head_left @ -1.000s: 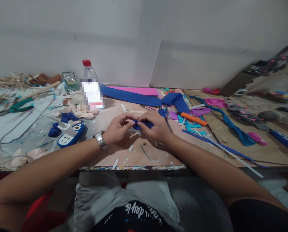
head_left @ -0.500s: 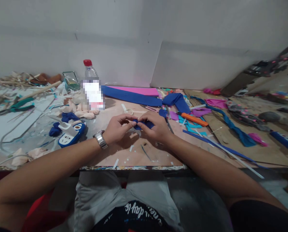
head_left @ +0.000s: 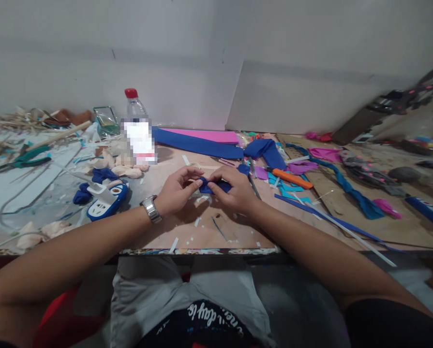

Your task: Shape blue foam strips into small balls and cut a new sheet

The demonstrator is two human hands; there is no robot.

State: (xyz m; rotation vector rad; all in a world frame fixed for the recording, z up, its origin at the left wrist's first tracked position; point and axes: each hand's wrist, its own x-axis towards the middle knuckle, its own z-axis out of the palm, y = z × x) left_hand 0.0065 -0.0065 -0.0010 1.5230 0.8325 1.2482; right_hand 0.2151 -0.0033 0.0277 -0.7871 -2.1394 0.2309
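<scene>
Lettering in white (head_left: 211,315) curves over the dark shirt (head_left: 176,336) at the bottom of my view, and just beyond it I see grey trousers (head_left: 138,285). From my distant place I look down along both forearms, with a metal watch (head_left: 151,210) on the left wrist. Over the pale tabletop (head_left: 201,241), the left hand (head_left: 176,192) pinches one end of a small dark blue cloth (head_left: 205,188) between thumb and forefinger. The right hand (head_left: 236,191) holds the other part, its thumb pressed on it; its remaining fingers are mostly hidden, so I cannot tell how they grip. The cloth is thus between the two hands, but whether it touches the tabletop I cannot tell.

To the left lies a blue and white power strip (head_left: 109,209), with more dark blue pieces (head_left: 104,175) just beside it. To the right, an orange cutter (head_left: 292,179) rests near a folded blue band (head_left: 265,151). Farther away, a long blue strip (head_left: 198,145) lies before a pink strip (head_left: 216,137). At its left end stands a bottle with red cap (head_left: 131,93), partly covered by a blurred bright screen (head_left: 140,140). Behind everything rises a grey wall (head_left: 165,58).
</scene>
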